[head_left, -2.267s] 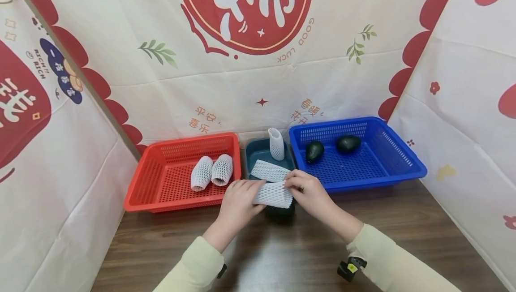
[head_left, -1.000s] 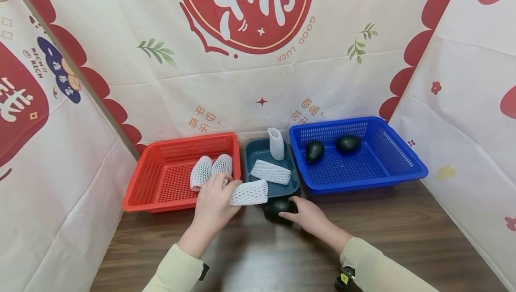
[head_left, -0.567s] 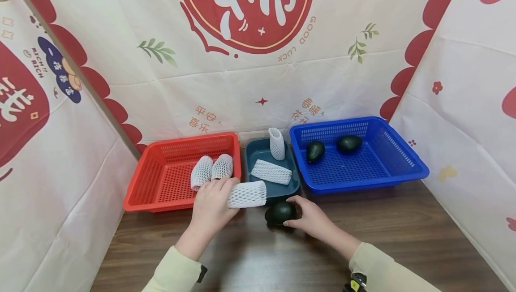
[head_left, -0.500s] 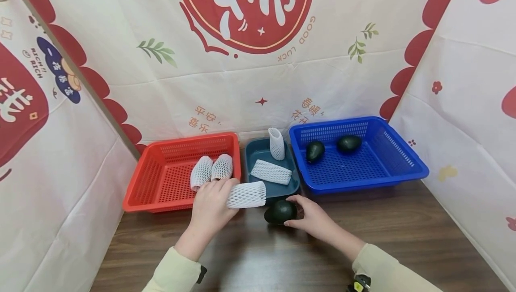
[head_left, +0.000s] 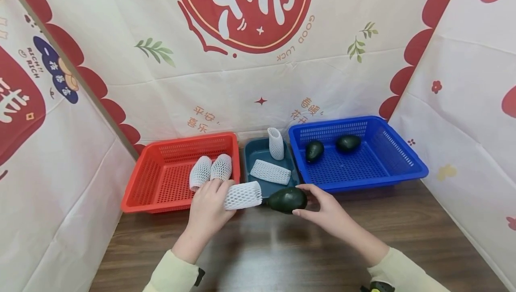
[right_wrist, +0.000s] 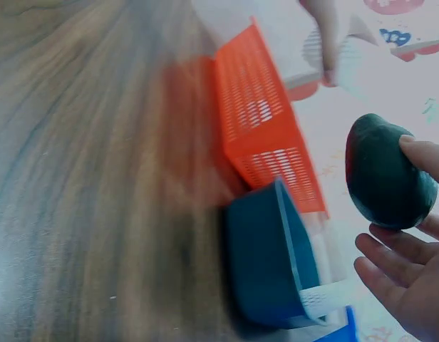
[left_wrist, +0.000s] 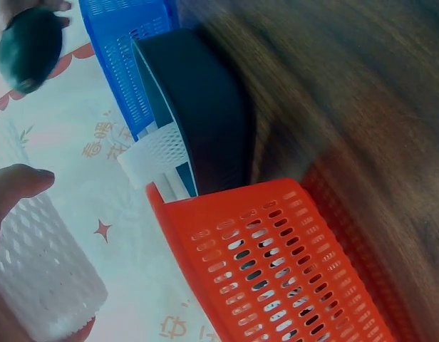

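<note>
My left hand (head_left: 209,207) grips a white foam net sleeve (head_left: 243,195) by one end, its free end pointing right. Thumb and fingers of my right hand (head_left: 325,207) pinch a dark green avocado (head_left: 288,199) at its right end. In the head view the avocado's narrower tip lies close to the sleeve's mouth, with a small gap between. The right wrist view shows the avocado (right_wrist: 388,172) held off the table, the thumb on one side and fingers under it. Up close, the left wrist view shows the net sleeve (left_wrist: 45,271) under the left thumb.
Two net-covered pieces (head_left: 211,171) lie in a red basket (head_left: 141,171) on the left. A teal tray (head_left: 254,148) in the middle holds a flat net sleeve (head_left: 271,172) and an upright one (head_left: 276,144). At right, a blue basket (head_left: 387,157) contains two avocados (head_left: 348,143).
The left hand took the net sleeve leftward while the right hand let go of it and took hold of the avocado. The avocado has since risen off the table toward the right.
</note>
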